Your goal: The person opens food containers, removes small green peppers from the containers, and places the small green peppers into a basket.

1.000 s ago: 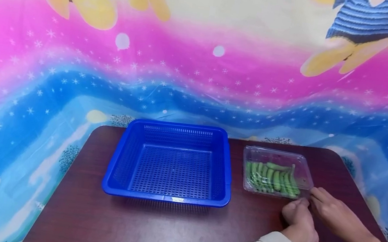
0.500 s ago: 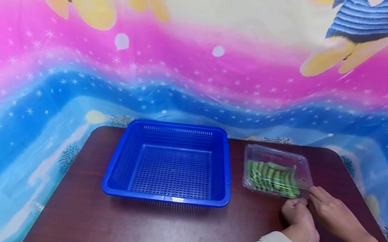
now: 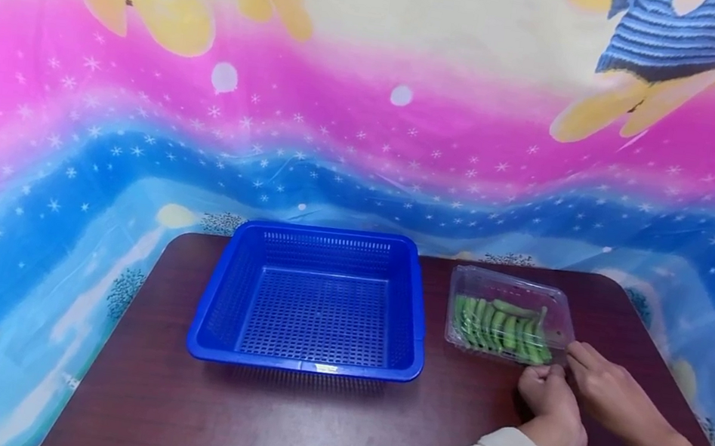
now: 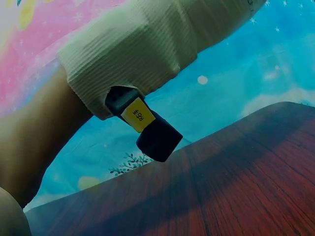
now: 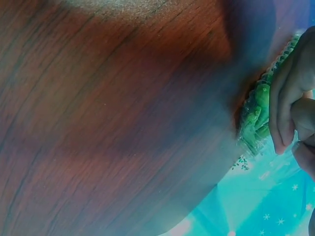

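A clear plastic clamshell box (image 3: 553, 315) holds a row of slim green pods (image 3: 499, 330), with one lying across the others at the back. Both hands meet at its near right corner. My left hand (image 3: 553, 414) pinches the front edge there, fingers curled in. Just to its right, my right hand (image 3: 612, 388) grips the same corner between thumb and fingers. The exact fingertip contact is hidden. In the right wrist view, curled fingers (image 5: 283, 105) cover part of the box (image 5: 251, 140). The left wrist view catches a cream sleeve (image 4: 133, 44) but no fingertips.
A blue perforated plastic basket (image 3: 200, 338) stands left of the box on the dark brown table (image 3: 314, 430), with nothing inside. Behind the table hangs a colourful printed cloth (image 3: 343, 129). A small black wrist device (image 4: 160, 137) with a yellow label shows under the sleeve.
The box has turned a little, its left end shifting slightly back and right. My right hand has edged slightly left. Both hands stay at the box's corner.
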Motion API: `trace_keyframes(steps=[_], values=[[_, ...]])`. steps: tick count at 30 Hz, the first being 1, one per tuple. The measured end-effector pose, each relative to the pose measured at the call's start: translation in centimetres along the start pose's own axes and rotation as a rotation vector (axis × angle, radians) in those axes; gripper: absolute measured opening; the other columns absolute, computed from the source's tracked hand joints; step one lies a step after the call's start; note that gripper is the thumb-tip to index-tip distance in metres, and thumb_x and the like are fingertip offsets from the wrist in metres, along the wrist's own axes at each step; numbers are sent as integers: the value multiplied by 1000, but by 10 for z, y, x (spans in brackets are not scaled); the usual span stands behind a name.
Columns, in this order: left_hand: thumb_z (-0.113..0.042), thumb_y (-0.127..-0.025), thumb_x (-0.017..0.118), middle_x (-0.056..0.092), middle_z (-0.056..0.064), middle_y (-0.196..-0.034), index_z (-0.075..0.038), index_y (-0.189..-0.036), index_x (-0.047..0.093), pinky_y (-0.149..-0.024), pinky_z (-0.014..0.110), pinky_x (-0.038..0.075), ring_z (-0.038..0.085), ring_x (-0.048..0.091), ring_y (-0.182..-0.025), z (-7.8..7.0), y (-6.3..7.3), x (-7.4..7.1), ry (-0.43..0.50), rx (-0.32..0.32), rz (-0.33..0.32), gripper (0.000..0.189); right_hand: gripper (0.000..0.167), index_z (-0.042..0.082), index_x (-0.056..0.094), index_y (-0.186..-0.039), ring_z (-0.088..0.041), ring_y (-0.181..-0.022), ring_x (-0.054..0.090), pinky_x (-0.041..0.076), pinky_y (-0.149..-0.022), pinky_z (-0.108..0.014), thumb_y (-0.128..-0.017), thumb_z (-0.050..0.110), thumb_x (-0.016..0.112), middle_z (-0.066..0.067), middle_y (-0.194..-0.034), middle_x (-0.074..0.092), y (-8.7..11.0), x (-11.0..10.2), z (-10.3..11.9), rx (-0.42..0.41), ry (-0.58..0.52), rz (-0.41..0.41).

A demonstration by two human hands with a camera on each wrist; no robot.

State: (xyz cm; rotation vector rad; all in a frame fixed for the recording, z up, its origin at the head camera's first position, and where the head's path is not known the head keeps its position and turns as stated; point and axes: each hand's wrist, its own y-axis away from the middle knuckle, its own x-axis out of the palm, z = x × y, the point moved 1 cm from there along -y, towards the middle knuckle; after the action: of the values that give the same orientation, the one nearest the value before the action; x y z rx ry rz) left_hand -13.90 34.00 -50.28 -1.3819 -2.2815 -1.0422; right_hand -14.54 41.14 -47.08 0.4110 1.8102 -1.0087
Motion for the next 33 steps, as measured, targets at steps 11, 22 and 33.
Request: trace_keyframes(steps=[11, 22, 33], values=[[9, -74, 60, 42, -6, -67, 16, -81, 43, -52, 19, 39, 8, 43, -59, 1, 3, 2, 6, -7, -11, 20, 61, 5, 59, -89, -10, -79, 46, 39, -45, -22, -112, 34, 12, -2, -90, 52, 1, -2, 3, 36, 1, 9], [10, -74, 60, 47, -6, -64, 4, -68, 43, -53, 22, 41, 11, 45, -59, -1, 4, 3, 46, -41, -2, 18, 62, 4, 60, -88, -12, -78, 51, 42, -42, -21, -112, 34, 11, -4, -90, 54, -4, -11, 0, 25, 21, 27], [13, -69, 50, 39, -4, -61, -17, -63, 35, -56, 27, 43, 15, 44, -57, -11, 0, -7, 135, -99, 16, 34, 39, 8, 60, -84, -4, -74, 46, 40, -54, -20, -100, 35, 38, 2, -85, 55, -19, -33, -8, 59, -70, -115]])
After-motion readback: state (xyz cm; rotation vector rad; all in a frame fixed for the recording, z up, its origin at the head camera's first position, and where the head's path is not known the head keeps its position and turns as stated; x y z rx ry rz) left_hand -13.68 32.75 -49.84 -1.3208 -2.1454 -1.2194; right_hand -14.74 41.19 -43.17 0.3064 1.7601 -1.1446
